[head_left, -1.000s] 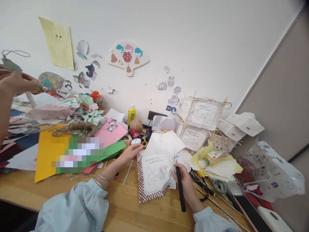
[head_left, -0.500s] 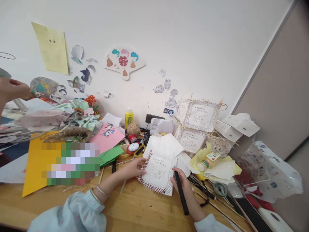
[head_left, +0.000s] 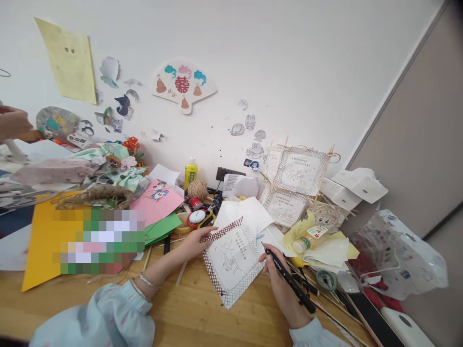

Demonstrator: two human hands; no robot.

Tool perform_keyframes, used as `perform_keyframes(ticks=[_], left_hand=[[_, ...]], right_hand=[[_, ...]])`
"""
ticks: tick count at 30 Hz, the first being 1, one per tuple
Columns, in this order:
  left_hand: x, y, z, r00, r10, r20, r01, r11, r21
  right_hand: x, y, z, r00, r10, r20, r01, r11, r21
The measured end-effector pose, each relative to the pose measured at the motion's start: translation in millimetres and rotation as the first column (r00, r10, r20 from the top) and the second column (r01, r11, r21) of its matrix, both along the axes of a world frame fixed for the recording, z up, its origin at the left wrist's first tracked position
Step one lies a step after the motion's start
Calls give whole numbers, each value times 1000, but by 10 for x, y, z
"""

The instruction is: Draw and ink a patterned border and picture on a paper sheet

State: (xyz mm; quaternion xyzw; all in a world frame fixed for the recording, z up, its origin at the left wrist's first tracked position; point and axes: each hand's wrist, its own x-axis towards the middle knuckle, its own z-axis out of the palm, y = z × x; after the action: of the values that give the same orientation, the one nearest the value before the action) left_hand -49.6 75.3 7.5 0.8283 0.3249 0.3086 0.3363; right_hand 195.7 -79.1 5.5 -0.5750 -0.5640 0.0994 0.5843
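Bordered drawing [head_left: 231, 262] has swung clockwise since half a second ago, and the black marker [head_left: 294, 285] has gone from hanging down to slanting, tip end toward the sheet. Effect on the work: red-hatched sides are now on the left, sides hatched without red face the marker. Drawing sits mid-worktop [head_left: 184, 299], one corner toward the front edge. Left hand [head_left: 197, 242]: fingers at the sheet's upper-left side; can't tell if that grip is a pinch or just a press. Right hand [head_left: 275, 274]: narrow grip, holding the marker, tip just beside the drawing's right side; can't confirm contact. Loose white sheets [head_left: 265, 212] behind the drawing. Toward the worktop's back edge: twine ball [head_left: 196, 190], plus framed drawing [head_left: 305, 171] with a similar crosshatched border, back right. Tape roll [head_left: 326, 279] right of the marker. Someone else's hand [head_left: 14, 123] above the worktop's left end; what it holds isn't clear.
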Motion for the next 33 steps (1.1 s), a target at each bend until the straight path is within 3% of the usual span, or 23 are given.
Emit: perform_keyframes(ticks=[3,6,9,12,14,16,19,24,28,33], left_hand=[[76,-58,-60,998,66,8,-66,993,98],[126,-172,-56,999,41,-7,-38,980,197],[167,-308,-5,976,-148,-160,193,929,316],[215,-417,30,841,-394,-371,512,803,306],[249,-462,22,773,-470,-426,602,756,257],[280,-489,-15,761,-470,-448,609,755,242],[314,-511,-103,794,-385,-470,541,799,260],[336,-537,-217,800,-296,-521,483,834,267],[335,-562,-207,797,-296,-527,497,817,293],[341,-611,-137,792,-260,-553,469,838,278]], right_hand=[[-9,-32,9,993,121,-3,-121,989,-82],[-37,-44,13,981,192,4,-190,971,-142],[-91,-38,13,968,247,-41,-250,943,-221],[-138,-49,15,947,292,-131,-316,916,-245],[-154,-77,26,937,314,-154,-342,914,-216],[-158,-107,36,935,328,-134,-348,921,-174],[-155,-106,2,925,355,-137,-372,918,-138],[-190,-7,-166,867,373,-331,-444,879,-175],[-230,11,-238,881,329,-340,-422,872,-249],[-219,3,-268,915,324,-241,-390,865,-316]])
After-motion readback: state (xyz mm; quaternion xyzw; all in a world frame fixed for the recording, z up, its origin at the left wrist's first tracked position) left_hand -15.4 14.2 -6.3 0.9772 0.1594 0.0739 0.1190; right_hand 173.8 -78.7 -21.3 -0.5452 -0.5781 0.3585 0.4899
